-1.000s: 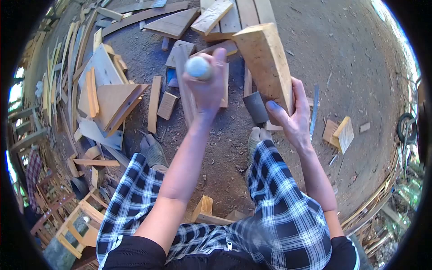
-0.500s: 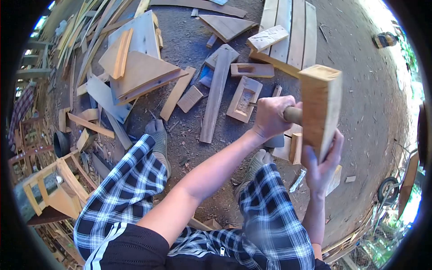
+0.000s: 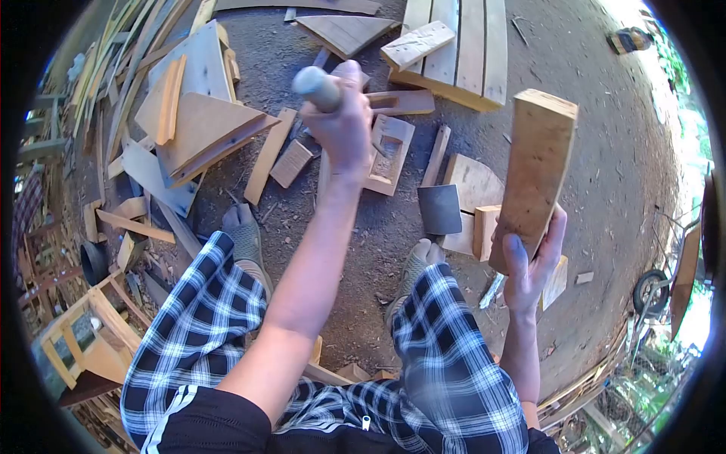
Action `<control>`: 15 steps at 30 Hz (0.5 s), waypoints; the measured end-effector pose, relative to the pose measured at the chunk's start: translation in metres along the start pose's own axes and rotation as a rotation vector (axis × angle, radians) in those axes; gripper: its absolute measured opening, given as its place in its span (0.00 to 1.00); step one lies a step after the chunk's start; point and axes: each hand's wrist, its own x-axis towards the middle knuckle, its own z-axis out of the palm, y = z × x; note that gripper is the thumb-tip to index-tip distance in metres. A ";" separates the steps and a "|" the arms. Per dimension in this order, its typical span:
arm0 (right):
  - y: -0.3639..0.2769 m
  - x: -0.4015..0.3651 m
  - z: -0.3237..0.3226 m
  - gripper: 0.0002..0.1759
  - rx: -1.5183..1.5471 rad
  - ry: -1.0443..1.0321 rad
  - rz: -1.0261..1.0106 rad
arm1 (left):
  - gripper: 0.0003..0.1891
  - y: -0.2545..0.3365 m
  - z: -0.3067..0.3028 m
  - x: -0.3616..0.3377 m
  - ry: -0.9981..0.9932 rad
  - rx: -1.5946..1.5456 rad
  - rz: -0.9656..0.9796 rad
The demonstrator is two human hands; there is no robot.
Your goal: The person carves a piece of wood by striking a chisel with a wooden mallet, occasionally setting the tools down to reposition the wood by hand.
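My left hand (image 3: 344, 125) is raised over the scattered wood, its fist closed round a rounded wooden handle (image 3: 316, 88). The handle's pale blunt end points up toward me; whatever is at its other end is hidden by the fist. On the right, my right hand (image 3: 533, 261) grips the lower end of a thick wooden block (image 3: 538, 166), thumb on the near face. The block stands nearly upright in the air, apart from my left hand. Below and left of it, a dark metal plate (image 3: 439, 209) lies by a small wood block (image 3: 485, 233).
A hollowed wooden piece (image 3: 391, 155) lies on the dirt ahead. Stacked triangular boards (image 3: 212, 136) stand at left, and a slatted wooden platform (image 3: 469, 53) is at the back. My feet (image 3: 243, 234) are among offcuts. A wheel (image 3: 650, 293) is at far right.
My left hand has swung left and up with the handle, away from the block. My right hand still holds the block upright, slightly lower in view. The view has shifted slightly right.
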 end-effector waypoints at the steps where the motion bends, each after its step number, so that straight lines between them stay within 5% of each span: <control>1: 0.000 0.004 0.001 0.35 -0.030 0.001 0.000 | 0.15 0.008 -0.001 0.001 -0.035 -0.074 -0.012; 2: 0.014 0.010 0.000 0.32 -0.216 0.008 -0.220 | 0.18 0.010 -0.001 -0.001 -0.044 -0.078 -0.029; 3: 0.015 0.008 0.001 0.32 -0.216 0.009 -0.218 | 0.18 0.009 -0.002 -0.004 -0.045 -0.077 -0.030; 5: 0.015 0.004 0.002 0.30 -0.059 -0.021 -0.037 | 0.18 0.003 -0.005 -0.010 -0.091 -0.002 -0.023; 15: 0.003 0.006 0.015 0.28 0.167 -0.031 0.128 | 0.17 -0.021 -0.006 -0.022 -0.080 0.084 0.041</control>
